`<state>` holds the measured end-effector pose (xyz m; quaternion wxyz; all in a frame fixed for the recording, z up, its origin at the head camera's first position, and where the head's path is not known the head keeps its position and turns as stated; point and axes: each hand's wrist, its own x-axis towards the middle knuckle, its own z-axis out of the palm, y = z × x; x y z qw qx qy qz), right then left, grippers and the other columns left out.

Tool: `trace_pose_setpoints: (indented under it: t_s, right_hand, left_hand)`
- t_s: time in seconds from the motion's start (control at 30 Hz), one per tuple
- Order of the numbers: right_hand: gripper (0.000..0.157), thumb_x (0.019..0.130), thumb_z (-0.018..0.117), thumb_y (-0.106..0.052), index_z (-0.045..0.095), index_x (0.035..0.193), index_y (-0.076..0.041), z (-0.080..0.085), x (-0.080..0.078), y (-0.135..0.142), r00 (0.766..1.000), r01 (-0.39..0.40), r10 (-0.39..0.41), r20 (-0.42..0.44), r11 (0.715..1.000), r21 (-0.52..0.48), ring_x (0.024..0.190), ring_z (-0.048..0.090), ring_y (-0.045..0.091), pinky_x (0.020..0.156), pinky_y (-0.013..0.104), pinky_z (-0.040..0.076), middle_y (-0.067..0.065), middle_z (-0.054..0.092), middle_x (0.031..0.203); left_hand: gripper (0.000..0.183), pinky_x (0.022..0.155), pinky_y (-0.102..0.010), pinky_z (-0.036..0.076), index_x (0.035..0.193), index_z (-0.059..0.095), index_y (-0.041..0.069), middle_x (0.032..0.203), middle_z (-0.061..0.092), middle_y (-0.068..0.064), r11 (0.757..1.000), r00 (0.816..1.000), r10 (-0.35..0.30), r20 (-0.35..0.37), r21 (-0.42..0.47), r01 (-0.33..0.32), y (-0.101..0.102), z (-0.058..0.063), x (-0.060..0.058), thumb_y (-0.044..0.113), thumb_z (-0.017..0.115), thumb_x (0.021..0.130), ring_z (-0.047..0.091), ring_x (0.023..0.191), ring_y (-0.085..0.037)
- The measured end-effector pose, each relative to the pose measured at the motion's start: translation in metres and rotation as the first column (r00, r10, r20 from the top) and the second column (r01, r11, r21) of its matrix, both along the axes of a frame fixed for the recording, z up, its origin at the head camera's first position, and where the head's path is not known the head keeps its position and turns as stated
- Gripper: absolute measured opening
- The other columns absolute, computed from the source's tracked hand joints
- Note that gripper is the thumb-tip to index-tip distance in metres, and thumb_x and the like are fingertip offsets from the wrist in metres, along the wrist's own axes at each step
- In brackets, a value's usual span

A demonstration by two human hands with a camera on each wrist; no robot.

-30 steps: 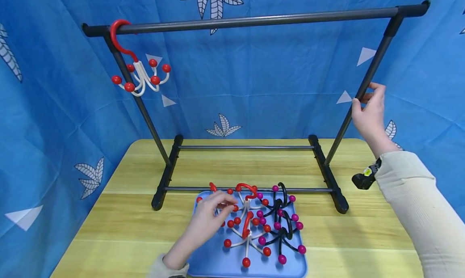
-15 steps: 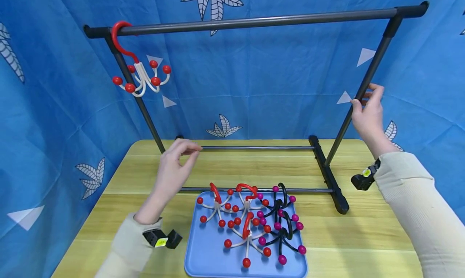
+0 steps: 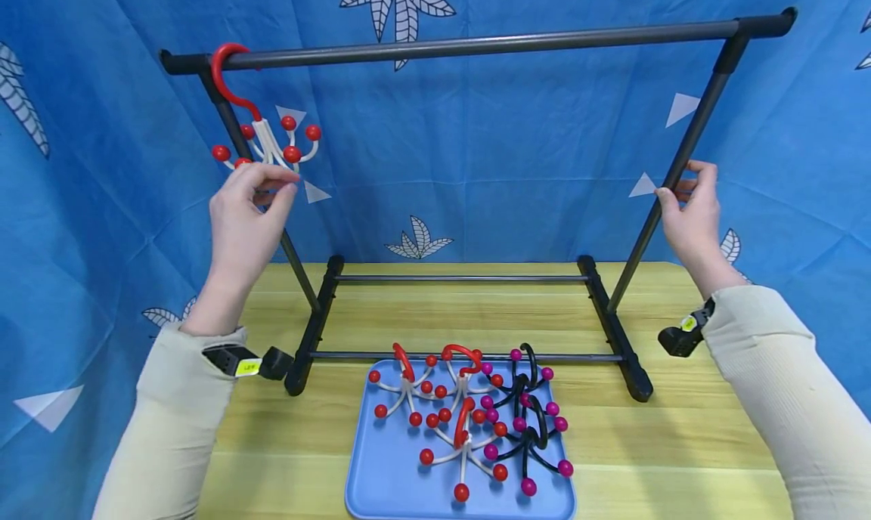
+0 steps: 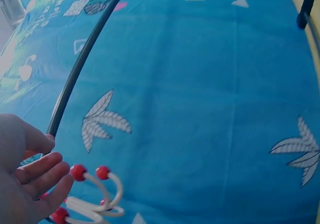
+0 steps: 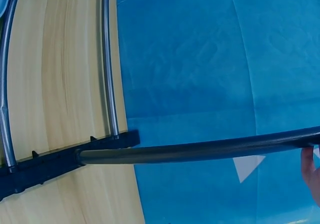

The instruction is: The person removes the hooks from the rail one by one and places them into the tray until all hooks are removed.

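Observation:
A red-and-white multi-arm hanger (image 3: 268, 138) with red ball tips hangs from the left end of a dark metal rack's top bar (image 3: 476, 47). Just below it is my left hand (image 3: 246, 221), fingers loosely bent with nothing between them, in front of the left post (image 3: 294, 267). The left wrist view has this hand (image 4: 37, 184) beside the hanger's red balls (image 4: 102, 172), thumb tip overlapping the post. My right hand (image 3: 694, 212) grips the rack's right post (image 3: 697, 131), thumb in front and fingers behind; only some fingers (image 5: 308, 169) show in the right wrist view.
A blue tray (image 3: 381, 490) on the wooden table (image 3: 272, 459) holds several hangers: red-and-white ones (image 3: 466, 441) and black ones (image 3: 528, 435) with magenta tips. The rack's feet (image 3: 629, 361) and low crossbars (image 3: 435, 278) stand behind it. A blue patterned cloth (image 3: 490, 165) hangs around the back.
My left hand has moved from over the tray up and left to the left post, below the hanging hanger. My right hand stays on the right post.

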<state>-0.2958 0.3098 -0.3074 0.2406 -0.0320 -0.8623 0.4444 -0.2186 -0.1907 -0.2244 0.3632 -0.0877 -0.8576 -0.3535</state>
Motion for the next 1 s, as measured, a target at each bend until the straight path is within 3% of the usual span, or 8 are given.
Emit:
trace_pose_setpoints:
  t_s: [0.17, 0.33, 0.5, 0.7, 0.9, 1.0]
  right_hand:
    - [0.043, 0.097, 0.037, -0.028, 0.019, 0.136, -0.025, 0.001, -0.001, 0.0, 1.0, 0.002, -0.002, 0.0, 1.0, 0.005, 0.105, 0.043, 0.018, 0.081, 0.032, 0.038, -0.019, 0.035, 0.096]
    - [0.044, 0.096, 0.037, -0.031, 0.019, 0.136, -0.026, 0.001, -0.001, 0.0, 1.0, 0.009, -0.009, 0.013, 1.0, 0.002, 0.104, 0.042, 0.018, 0.082, 0.034, 0.039, -0.018, 0.035, 0.096]
    - [0.044, 0.096, 0.036, -0.033, 0.019, 0.136, -0.026, 0.0, -0.001, 0.0, 1.0, 0.01, -0.01, 0.025, 1.0, 0.006, 0.103, 0.043, 0.017, 0.079, 0.032, 0.038, -0.018, 0.036, 0.096]
    - [0.044, 0.096, 0.036, -0.033, 0.02, 0.136, -0.025, 0.001, -0.001, 0.0, 1.0, 0.007, -0.007, 0.017, 1.0, 0.013, 0.101, 0.043, 0.016, 0.077, 0.029, 0.037, -0.018, 0.036, 0.095]
    - [0.044, 0.096, 0.037, -0.033, 0.02, 0.135, -0.025, 0.001, -0.001, 0.0, 1.0, 0.005, -0.005, 0.014, 1.0, 0.009, 0.099, 0.043, 0.015, 0.076, 0.027, 0.037, -0.018, 0.036, 0.094]
    - [0.044, 0.096, 0.037, -0.034, 0.02, 0.135, -0.026, 0.001, 0.0, 0.0, 1.0, 0.008, -0.008, 0.025, 1.0, 0.006, 0.1, 0.043, 0.015, 0.076, 0.028, 0.037, -0.018, 0.035, 0.095]
  left_hand:
    - [0.026, 0.074, -0.015, 0.041, 0.109, 0.063, 0.011, 0.107, 0.06, -0.003, 0.989, 0.993, 0.114, 0.002, 0.097, -0.114, -0.012, 0.027, -0.017, 0.027, 0.057, 0.089, 0.05, 0.089, 0.0]
    - [0.029, 0.077, -0.018, 0.044, 0.114, 0.057, 0.019, 0.113, 0.057, 0.002, 0.95, 0.985, 0.168, 0.05, 0.258, -0.175, -0.025, 0.048, -0.036, 0.031, 0.059, 0.087, 0.05, 0.092, 0.001]
    - [0.036, 0.083, -0.021, 0.045, 0.118, 0.051, 0.021, 0.108, 0.054, 0.007, 0.912, 0.989, 0.128, 0.074, 0.384, -0.147, -0.032, 0.06, -0.049, 0.031, 0.061, 0.085, 0.05, 0.089, 0.0]
    - [0.035, 0.09, -0.021, 0.045, 0.118, 0.056, 0.02, 0.104, 0.052, 0.007, 0.869, 0.991, 0.073, 0.112, 0.481, -0.118, -0.035, 0.071, -0.06, 0.028, 0.061, 0.085, 0.052, 0.083, -0.002]
    - [0.028, 0.092, -0.021, 0.044, 0.115, 0.059, 0.017, 0.098, 0.05, 0.006, 0.839, 0.993, 0.027, 0.118, 0.537, -0.086, -0.037, 0.075, -0.064, 0.02, 0.058, 0.087, 0.056, 0.086, -0.004]
    - [0.026, 0.092, -0.021, 0.044, 0.113, 0.06, 0.015, 0.096, 0.051, 0.006, 0.838, 0.995, 0.002, 0.095, 0.543, -0.053, -0.037, 0.075, -0.063, 0.019, 0.059, 0.087, 0.058, 0.087, -0.005]
